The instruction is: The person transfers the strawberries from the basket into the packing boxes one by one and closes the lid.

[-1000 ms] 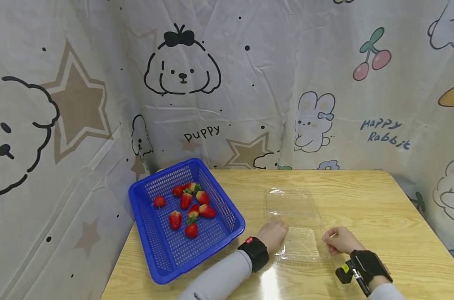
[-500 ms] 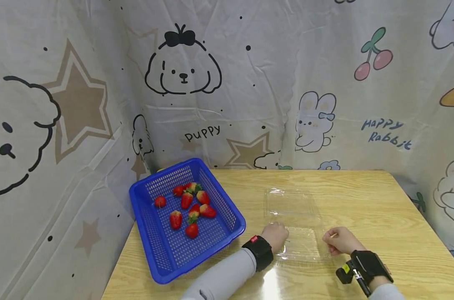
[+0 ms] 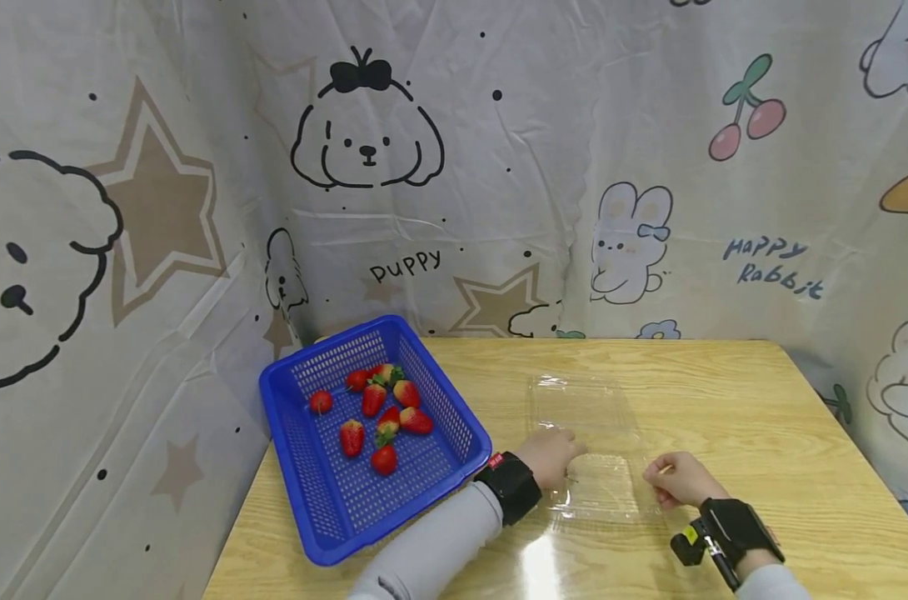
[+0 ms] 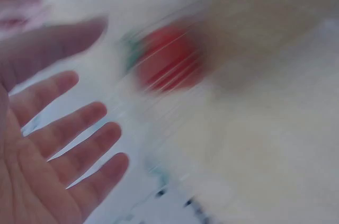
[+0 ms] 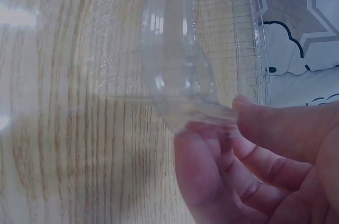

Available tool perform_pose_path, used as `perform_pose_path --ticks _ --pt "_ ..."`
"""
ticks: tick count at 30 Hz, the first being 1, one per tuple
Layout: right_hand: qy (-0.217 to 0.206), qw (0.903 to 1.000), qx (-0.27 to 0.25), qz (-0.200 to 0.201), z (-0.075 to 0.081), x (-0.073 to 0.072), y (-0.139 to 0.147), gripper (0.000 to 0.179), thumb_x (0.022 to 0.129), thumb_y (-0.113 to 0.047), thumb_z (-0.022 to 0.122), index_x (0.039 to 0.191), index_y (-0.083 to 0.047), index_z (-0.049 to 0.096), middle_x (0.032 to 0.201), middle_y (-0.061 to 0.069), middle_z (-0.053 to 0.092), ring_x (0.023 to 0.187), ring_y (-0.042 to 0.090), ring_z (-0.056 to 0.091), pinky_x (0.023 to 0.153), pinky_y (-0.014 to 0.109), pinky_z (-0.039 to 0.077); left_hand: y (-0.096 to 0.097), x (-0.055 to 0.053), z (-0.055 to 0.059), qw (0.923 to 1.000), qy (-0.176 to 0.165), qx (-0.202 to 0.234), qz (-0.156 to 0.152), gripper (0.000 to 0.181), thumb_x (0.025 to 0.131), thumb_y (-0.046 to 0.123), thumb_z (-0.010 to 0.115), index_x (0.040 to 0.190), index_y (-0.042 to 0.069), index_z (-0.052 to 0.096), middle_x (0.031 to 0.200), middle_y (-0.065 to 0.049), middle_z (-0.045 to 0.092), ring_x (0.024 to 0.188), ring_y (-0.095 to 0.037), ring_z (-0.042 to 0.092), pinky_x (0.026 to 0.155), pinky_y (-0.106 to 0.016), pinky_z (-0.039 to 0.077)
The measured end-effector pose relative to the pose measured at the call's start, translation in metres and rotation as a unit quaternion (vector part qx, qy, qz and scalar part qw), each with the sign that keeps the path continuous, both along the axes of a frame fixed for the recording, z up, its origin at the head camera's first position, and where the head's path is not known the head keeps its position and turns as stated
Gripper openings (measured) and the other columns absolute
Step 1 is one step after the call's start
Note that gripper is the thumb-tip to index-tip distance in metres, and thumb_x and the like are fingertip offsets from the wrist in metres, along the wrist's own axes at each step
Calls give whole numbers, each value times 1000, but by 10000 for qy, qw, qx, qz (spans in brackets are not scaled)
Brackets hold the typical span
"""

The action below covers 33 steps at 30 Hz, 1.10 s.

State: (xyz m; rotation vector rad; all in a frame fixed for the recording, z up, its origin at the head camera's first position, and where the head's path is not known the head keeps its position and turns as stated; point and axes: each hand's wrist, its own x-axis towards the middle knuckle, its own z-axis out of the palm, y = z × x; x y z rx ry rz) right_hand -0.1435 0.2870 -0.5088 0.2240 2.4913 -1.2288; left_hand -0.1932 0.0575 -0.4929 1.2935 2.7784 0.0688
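Observation:
A clear plastic clamshell box (image 3: 611, 483) lies unfolded on the table, its lid half (image 3: 580, 404) on the far side. My right hand (image 3: 679, 481) pinches the box's right edge; in the right wrist view, thumb and fingers (image 5: 198, 168) grip the clear rim. Over the left part of the box is my left hand (image 3: 550, 457). The left wrist view shows its fingers (image 4: 87, 147) spread and holding nothing. A red strawberry (image 4: 168, 59) with green leaves appears there, blurred behind clear plastic and apart from the fingertips. The head view hides that strawberry behind the hand.
To the left stands a blue plastic basket (image 3: 439, 492) with several strawberries (image 3: 374, 401) inside. Its right corner is close to my left wrist. The wooden table (image 3: 731, 400) backs onto a printed cloth (image 3: 544, 150).
My left hand has shifted slightly toward the far side of the box, and its fingers reach out more. My right hand stays at the box's edge. The basket has not moved.

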Motion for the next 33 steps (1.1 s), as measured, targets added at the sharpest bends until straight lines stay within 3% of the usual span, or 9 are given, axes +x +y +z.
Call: perform_pose_path --ticks 4,6,10,14,17,22,26,30,33 --pt "-11 10000 4 1 0 0 2 9 87 0 53 89 9 55 61 6 55 52 13 54 51 31 52 -9 -9 42 9959 -448 782 7 75 73 24 74 139 23 37 139 -6 41 123 -20 43 97 -31 39" --pt "2 10000 6 15 0 0 2 10 88 -1 53 90 9 54 61 6 54 52 13 54 51 31 52 -17 -13 66 9922 -432 1164 86 81 75 25 73 143 25 29 145 -7 32 128 -22 36 99 -36 37" --pt "43 10000 -22 48 1 0 2 12 88 -2 54 91 10 53 60 6 54 52 13 54 51 31 52 -43 -24 102 9806 160 1951 145 82 77 25 70 144 24 25 148 -7 25 132 -24 29 103 -43 31" --pt "70 9999 -25 85 2 -1 1 13 88 -3 54 91 10 53 61 5 54 53 13 54 51 30 51 -78 -42 114 9543 801 2870 224 74 78 20 68 142 18 30 147 -10 25 133 -26 26 104 -44 30" --pt "41 10000 -8 40 1 -2 0 12 87 -3 54 91 9 53 61 5 54 53 13 54 51 30 51 -106 -57 108 9377 1211 3224 451 67 78 16 68 137 12 37 143 -12 30 131 -28 29 104 -44 31" --pt "2 10000 18 -3 -2 -1 0 12 87 -3 54 91 8 53 60 5 54 53 13 53 51 29 51 -154 -78 79 9304 1430 3157 1195 60 76 12 66 131 7 43 138 -13 36 126 -31 34 103 -45 31" --pt "20 10000 34 19 -3 -1 1 12 87 -3 55 91 8 53 60 5 54 52 13 53 51 30 51 -184 -86 47 9296 1047 3048 1787 55 74 5 64 127 3 47 132 -15 41 124 -32 36 101 -45 33" --pt "16 10000 40 18 -4 -1 2 12 87 -4 55 90 8 53 60 5 53 52 13 53 51 30 51 -204 -86 16 9405 391 2528 2239 48 74 7 65 120 0 52 123 -17 45 118 -35 40 99 -45 36" --pt "0 10000 21 1 -4 -1 2 13 87 -3 55 91 8 53 60 5 54 51 13 53 51 31 51 -212 -81 -4 9518 -223 1935 2370 49 73 10 68 118 -1 54 119 -18 48 114 -37 43 96 -47 38"
